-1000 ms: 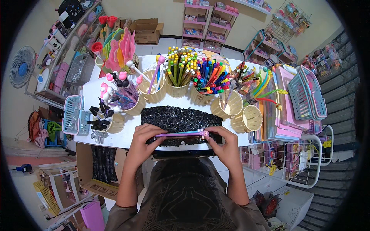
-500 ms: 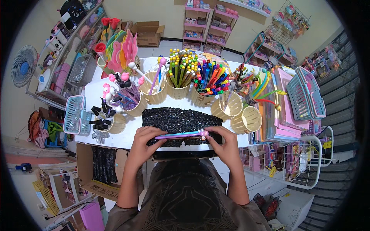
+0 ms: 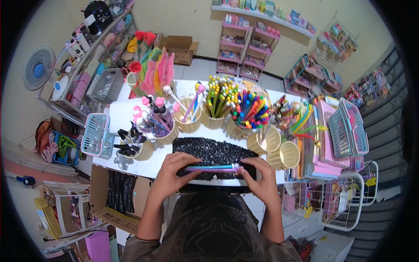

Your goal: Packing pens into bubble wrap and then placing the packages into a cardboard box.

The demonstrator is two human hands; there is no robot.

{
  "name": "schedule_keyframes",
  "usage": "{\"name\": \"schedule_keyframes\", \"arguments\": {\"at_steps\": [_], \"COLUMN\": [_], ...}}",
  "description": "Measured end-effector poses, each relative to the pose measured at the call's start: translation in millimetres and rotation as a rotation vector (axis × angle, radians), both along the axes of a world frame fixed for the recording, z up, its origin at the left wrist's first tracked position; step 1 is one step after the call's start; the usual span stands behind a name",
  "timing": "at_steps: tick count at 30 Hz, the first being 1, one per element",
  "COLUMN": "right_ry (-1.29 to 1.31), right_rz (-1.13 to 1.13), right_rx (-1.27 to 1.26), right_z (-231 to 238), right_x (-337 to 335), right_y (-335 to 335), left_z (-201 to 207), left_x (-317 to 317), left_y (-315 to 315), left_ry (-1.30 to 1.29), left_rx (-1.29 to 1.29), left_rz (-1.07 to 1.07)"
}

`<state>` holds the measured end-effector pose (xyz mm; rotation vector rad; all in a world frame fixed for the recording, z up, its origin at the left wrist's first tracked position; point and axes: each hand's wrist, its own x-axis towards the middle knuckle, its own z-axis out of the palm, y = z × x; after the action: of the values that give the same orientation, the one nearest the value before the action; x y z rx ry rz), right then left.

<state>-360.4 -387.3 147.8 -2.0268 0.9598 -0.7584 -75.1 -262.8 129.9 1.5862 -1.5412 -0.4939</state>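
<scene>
My left hand (image 3: 176, 171) pinches the plain ends of a few slim pens (image 3: 214, 168), one light blue and one purple. At their other end, small pale pink toppers lie between the fingers of my right hand (image 3: 258, 174). The pens are level, just above the near part of a black, shiny, bumpy sheet (image 3: 214, 150) that looks like bubble wrap. This sheet lies flat on the white table (image 3: 163, 148); my fingertips hide parts of its near edge.
Woven baskets (image 3: 189, 122) of pens and markers curve around the sheet's far side, two at right (image 3: 283, 156) nearly bare. Blue-pink plastic baskets stand left (image 3: 97, 135) and right (image 3: 347, 131). Below left, a cardboard box (image 3: 142, 196) holds black wrap.
The whole view has shifted, so the table sits lower and farther right in it. Both hands keep the pens at the near part of the black sheet, with little movement relative to it.
</scene>
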Motion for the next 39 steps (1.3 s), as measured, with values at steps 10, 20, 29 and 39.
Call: {"name": "schedule_keyframes", "arguments": {"at_steps": [10,20,29,39], "right_ry": [-0.102,-0.103,0.111,0.082], "right_rz": [0.226,0.309,0.294,0.288], "right_rx": [-0.266,-0.418,-0.275,-0.175], "right_z": [78.4,102.4,82.3,80.8], "right_x": [73.7,200.6,260.4,259.2], "right_y": [-11.8,-62.3,-97.8,-100.7], "left_z": [82.8,105.0,88.2,95.0], "left_x": [6.8,66.5,79.3,79.3], "left_y": [-38.3,-65.6,-76.9,-77.7], "left_ry": [-0.042,-0.412,-0.323,-0.381], "left_rx": [-0.229,-0.144,-0.005,-0.014], "left_rz": [0.25,0.457,0.42,0.397]}}
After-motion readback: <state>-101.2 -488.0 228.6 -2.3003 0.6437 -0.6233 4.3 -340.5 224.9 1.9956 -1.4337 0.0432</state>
